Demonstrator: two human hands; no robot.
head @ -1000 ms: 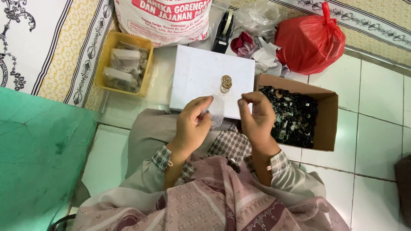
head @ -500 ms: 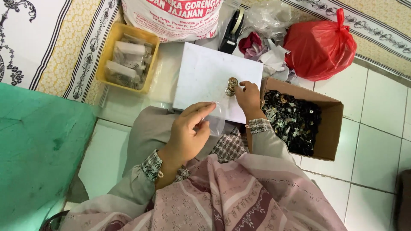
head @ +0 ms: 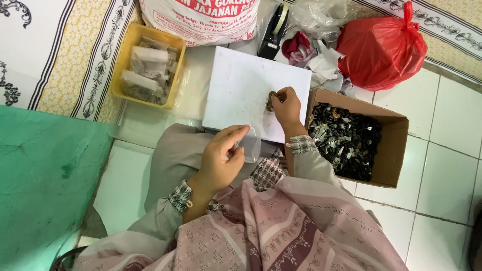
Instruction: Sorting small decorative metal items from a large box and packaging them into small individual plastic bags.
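The left hand [head: 221, 158] pinches a small clear plastic bag [head: 249, 144] at the near edge of a white board [head: 246, 85] resting on the person's lap. The right hand [head: 287, 104] closes its fingertips on a little stack of brass-coloured rings [head: 271, 100] sitting on that board. Just right of it stands an open cardboard box [head: 389, 155] of small dark parts; a yellow tray [head: 125, 55] of filled bags lies to the left, a red plastic bag [head: 381, 47] beyond
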